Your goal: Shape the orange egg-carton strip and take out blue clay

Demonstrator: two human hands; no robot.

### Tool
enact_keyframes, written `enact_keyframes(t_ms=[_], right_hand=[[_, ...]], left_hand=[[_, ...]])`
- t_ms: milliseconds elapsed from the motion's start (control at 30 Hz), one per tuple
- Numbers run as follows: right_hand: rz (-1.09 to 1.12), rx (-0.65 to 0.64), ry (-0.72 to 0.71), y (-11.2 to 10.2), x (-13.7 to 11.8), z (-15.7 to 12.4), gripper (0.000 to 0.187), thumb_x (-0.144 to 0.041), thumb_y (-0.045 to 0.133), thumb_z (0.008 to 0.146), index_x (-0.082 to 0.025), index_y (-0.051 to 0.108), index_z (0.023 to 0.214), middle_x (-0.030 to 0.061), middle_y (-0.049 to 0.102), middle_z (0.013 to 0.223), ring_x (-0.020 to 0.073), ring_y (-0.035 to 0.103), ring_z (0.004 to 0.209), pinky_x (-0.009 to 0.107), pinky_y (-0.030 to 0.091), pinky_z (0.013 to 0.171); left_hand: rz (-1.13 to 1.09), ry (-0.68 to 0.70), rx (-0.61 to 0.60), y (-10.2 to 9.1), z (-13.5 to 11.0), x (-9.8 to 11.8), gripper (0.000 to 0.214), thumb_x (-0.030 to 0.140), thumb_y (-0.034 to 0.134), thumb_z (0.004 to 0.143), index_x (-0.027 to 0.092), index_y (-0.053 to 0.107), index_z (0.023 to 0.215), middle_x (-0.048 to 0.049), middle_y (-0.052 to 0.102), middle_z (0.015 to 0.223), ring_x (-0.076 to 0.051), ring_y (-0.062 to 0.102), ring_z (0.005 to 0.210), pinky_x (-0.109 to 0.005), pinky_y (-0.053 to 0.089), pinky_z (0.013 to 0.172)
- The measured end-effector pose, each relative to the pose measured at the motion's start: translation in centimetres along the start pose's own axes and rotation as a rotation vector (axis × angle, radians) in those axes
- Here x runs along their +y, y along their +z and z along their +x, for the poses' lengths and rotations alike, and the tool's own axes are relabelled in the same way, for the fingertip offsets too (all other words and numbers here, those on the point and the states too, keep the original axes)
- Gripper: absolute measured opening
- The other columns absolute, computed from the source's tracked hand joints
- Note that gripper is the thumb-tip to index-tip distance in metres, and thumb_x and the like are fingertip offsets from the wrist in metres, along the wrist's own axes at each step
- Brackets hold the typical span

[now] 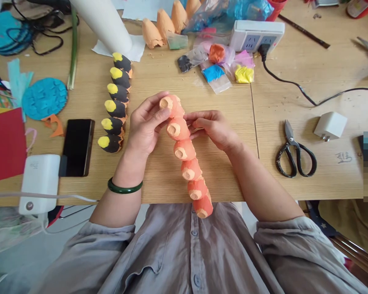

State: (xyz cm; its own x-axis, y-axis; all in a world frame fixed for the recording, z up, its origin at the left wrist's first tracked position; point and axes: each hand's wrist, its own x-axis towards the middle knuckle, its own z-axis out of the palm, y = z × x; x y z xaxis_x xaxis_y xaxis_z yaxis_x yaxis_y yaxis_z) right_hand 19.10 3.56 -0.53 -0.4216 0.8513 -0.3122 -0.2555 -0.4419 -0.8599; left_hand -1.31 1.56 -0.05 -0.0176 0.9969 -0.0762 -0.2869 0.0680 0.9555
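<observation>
A strip of orange-red egg-carton cups [185, 150] with pale, bare tips slants from mid-table down over the front edge, above my shirt. My left hand [149, 122] grips its far end, thumb on the top cup and fingers behind. At the strip's right side, my right hand [213, 127] has its fingers curled against the second cup, fingertips partly hidden behind it. To the left of my left hand lies another egg-carton strip [118, 94], painted black with yellow tips.
Scissors [291, 151] and a white charger [330, 125] lie to the right. A power strip [257, 34], clay packets [214, 73] and unpainted carton cups [165, 24] sit at the back. A phone [77, 147], power bank [39, 183] and white tube [106, 26] are leftward.
</observation>
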Motion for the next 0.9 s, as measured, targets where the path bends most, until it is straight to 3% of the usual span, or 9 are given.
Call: enact_keyframes(t_ms=[167,367,500,667,800,900], right_hand=[[-0.015,-0.013,0.019,-0.1,-0.3,-0.3,0.019,-0.008,0.069,0.088,-0.017,0.086,0.092,0.0077,0.089,0.095,0.0198,0.084,0.085,0.031,0.074,0.075],[-0.001,-0.057,0.038,-0.2,-0.8,-0.6,0.02,-0.006,0.068,0.086,-0.017,0.085,0.087,0.0074,0.09,0.093,0.018,0.084,0.081,0.026,0.073,0.071],[-0.002,-0.05,0.029,-0.2,-0.9,-0.6,0.019,-0.007,0.069,0.089,-0.017,0.085,0.092,0.0071,0.091,0.094,0.0174,0.084,0.082,0.026,0.073,0.073],[-0.015,-0.033,-0.036,-0.6,-0.5,-0.2,0.009,-0.023,0.079,0.102,-0.017,0.086,0.101,0.0068,0.09,0.099,0.0147,0.083,0.081,0.027,0.073,0.076],[-0.013,-0.071,-0.147,-0.9,0.4,0.4,0.032,-0.045,0.098,0.093,-0.019,0.086,0.107,0.0043,0.09,0.102,0.0117,0.081,0.081,0.024,0.073,0.079],[0.002,-0.141,-0.215,-0.9,0.9,0.6,0.05,-0.056,0.104,0.083,-0.02,0.086,0.112,0.0042,0.09,0.106,0.0127,0.081,0.083,0.027,0.075,0.082]], left_hand=[[0.028,0.037,-0.004,0.2,-0.2,0.2,0.035,0.039,0.098,0.092,0.033,0.083,0.123,0.0044,0.087,0.126,-0.036,0.057,0.161,-0.049,0.05,0.118],[0.048,0.028,0.005,0.3,-0.1,0.3,0.048,0.042,0.105,0.083,0.031,0.081,0.123,0.0075,0.086,0.122,-0.038,0.055,0.161,-0.05,0.047,0.12],[0.085,0.026,0.019,0.3,-0.3,0.4,0.037,0.043,0.099,0.087,0.035,0.084,0.12,0.0044,0.085,0.128,-0.04,0.048,0.169,-0.052,0.051,0.118],[-0.075,0.005,-0.081,-0.2,0.1,-0.1,0.024,0.036,0.089,0.1,0.037,0.084,0.122,0.0092,0.086,0.129,-0.028,0.052,0.166,-0.041,0.053,0.115],[-0.154,0.033,-0.088,0.1,0.3,-0.2,0.023,0.041,0.088,0.101,0.029,0.086,0.12,0.0014,0.085,0.129,-0.03,0.067,0.143,-0.039,0.058,0.11],[-0.176,-0.02,-0.129,0.8,-0.1,0.3,0.03,0.051,0.074,0.111,0.024,0.087,0.113,-0.0031,0.083,0.12,-0.025,0.075,0.123,-0.036,0.061,0.105]])
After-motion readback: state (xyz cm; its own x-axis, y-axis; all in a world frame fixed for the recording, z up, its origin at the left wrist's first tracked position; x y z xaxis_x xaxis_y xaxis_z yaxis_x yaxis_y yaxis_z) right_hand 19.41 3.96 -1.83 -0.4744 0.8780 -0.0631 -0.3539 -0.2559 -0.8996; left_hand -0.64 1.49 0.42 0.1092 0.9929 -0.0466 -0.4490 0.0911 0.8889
